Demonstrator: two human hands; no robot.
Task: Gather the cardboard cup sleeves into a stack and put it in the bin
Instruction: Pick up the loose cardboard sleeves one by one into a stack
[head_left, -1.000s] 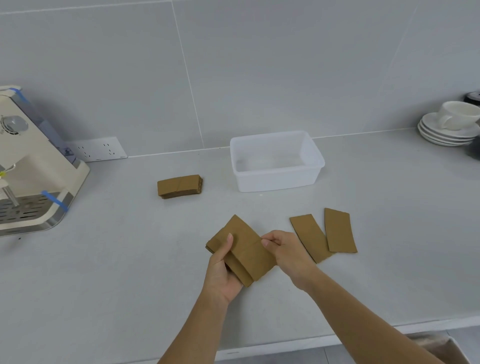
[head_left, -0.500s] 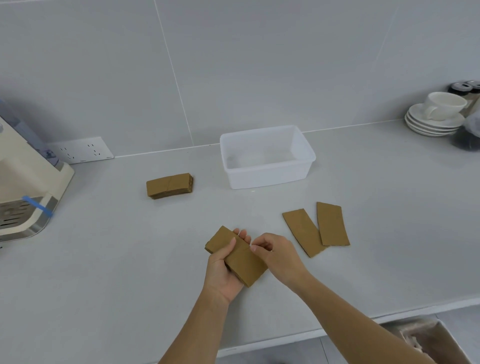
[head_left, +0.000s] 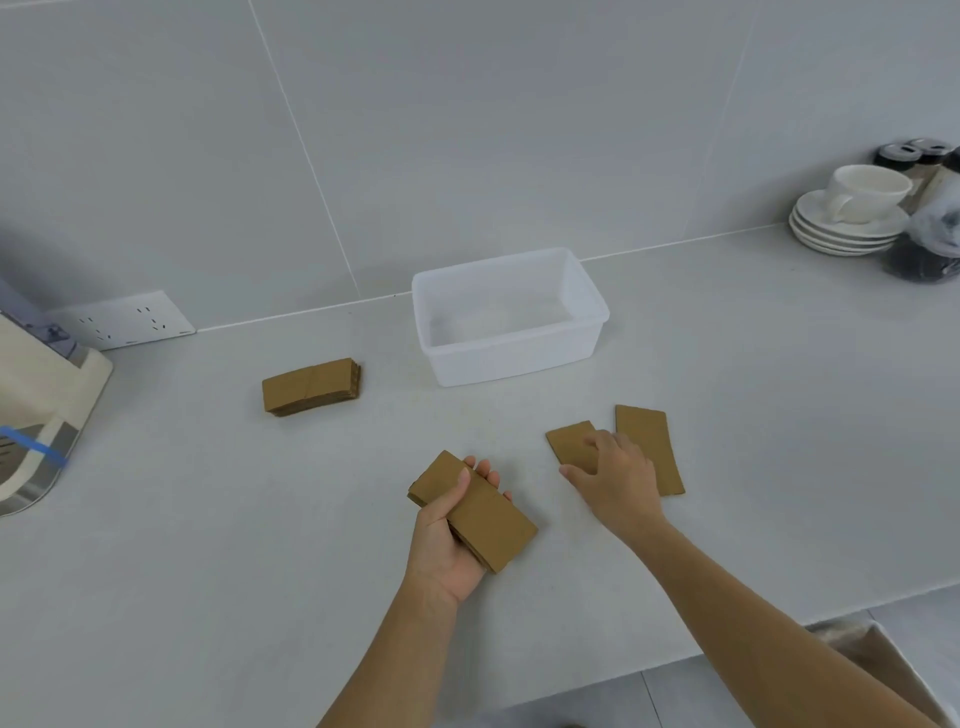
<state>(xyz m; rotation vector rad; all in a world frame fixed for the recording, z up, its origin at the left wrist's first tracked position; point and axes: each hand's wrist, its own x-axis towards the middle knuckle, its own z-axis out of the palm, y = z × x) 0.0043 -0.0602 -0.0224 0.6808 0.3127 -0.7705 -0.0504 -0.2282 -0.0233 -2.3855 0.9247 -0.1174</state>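
My left hand (head_left: 451, 540) grips a small stack of brown cardboard cup sleeves (head_left: 485, 512) just above the counter. My right hand (head_left: 615, 480) lies with spread fingers on a loose flat sleeve (head_left: 569, 439); whether it grips it I cannot tell. Another loose sleeve (head_left: 649, 447) lies just right of that one. A separate neat pile of sleeves (head_left: 310, 385) rests further left on the counter. The empty translucent white plastic bin (head_left: 511, 358) stands behind the loose sleeves, near the wall.
A cream coffee machine (head_left: 36, 410) sits at the left edge, with a wall socket (head_left: 122, 321) behind it. Stacked saucers with a white cup (head_left: 852, 208) and dark jars (head_left: 922, 254) stand at the far right. The counter's front edge runs below my arms; a container (head_left: 878, 660) sits on the floor.
My right hand has left the stack held in my left hand and moved right onto the nearer loose sleeve. The left hand keeps hold of its stack.
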